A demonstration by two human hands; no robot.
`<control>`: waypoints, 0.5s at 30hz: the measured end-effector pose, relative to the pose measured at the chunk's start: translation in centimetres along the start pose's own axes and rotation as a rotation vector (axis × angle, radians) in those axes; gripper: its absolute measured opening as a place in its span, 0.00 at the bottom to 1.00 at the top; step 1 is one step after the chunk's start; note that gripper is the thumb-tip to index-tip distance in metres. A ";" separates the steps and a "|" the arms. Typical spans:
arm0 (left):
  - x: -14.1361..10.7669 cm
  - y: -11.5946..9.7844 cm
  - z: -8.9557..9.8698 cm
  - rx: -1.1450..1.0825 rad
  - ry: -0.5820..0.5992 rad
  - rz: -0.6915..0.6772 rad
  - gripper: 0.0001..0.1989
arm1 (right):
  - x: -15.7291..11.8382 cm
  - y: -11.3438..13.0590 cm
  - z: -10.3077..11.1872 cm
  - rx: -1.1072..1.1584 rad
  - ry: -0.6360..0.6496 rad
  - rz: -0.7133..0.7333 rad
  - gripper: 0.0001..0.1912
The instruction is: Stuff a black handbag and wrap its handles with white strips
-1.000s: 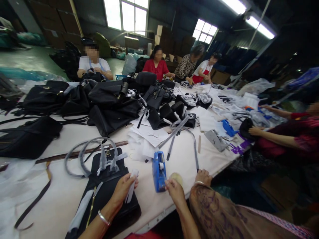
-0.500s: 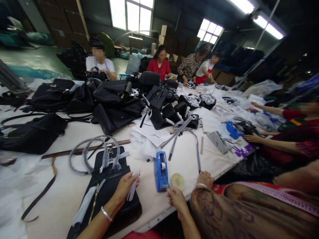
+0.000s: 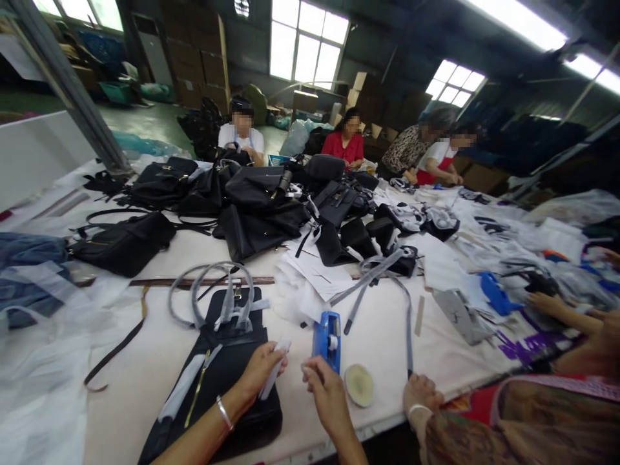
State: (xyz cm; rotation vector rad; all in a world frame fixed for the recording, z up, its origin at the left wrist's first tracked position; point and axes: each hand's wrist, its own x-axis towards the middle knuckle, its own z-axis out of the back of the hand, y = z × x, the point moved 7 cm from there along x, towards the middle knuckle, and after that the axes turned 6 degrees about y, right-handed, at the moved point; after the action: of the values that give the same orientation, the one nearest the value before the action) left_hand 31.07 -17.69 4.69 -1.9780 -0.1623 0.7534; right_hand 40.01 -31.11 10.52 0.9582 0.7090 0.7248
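Observation:
My left hand (image 3: 265,371) is closed around a folded white strip (image 3: 274,372), just above the right side of a black bag (image 3: 227,361) lying flat on the table. That bag has wrapped handles (image 3: 232,303) and a gold zipper (image 3: 197,387). My right hand (image 3: 322,384) is pinched, close to the left hand and in front of a blue tape dispenser (image 3: 322,329). Whatever its fingertips hold is too small to make out. Just right of the right hand lies a round, pale yellow disc (image 3: 359,385).
Several black bags (image 3: 261,226) are heaped across the table (image 3: 300,413). White sheets (image 3: 320,278) and grey-wrapped straps (image 3: 368,284) lie beyond the dispenser. A neighbour's hand (image 3: 421,394) rests at the table edge on my right. Other people sit or stand at the far side.
The view has swung left. My right hand has moved from the dispenser's near end toward my left hand. The left hand still grips the white strip.

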 end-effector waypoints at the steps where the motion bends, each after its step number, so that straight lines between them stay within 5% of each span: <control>1: 0.1 0.1 -0.1 0.007 0.001 -0.015 0.17 | 1.2 1.2 -0.5 0.013 0.023 0.048 0.11; 7: 0.6 0.1 -0.1 0.067 -0.019 -0.084 0.15 | 5.3 4.2 -1.6 -0.242 0.100 0.300 0.09; 15: 0.6 -0.7 -0.5 0.099 0.109 -0.031 0.13 | 5.9 2.0 -1.0 -0.461 0.129 0.374 0.09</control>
State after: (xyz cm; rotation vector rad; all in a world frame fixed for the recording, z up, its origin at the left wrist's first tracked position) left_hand 31.97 -17.41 5.21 -1.9123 -0.0882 0.6208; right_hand 42.09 -25.10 10.69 0.6254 0.4444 1.2279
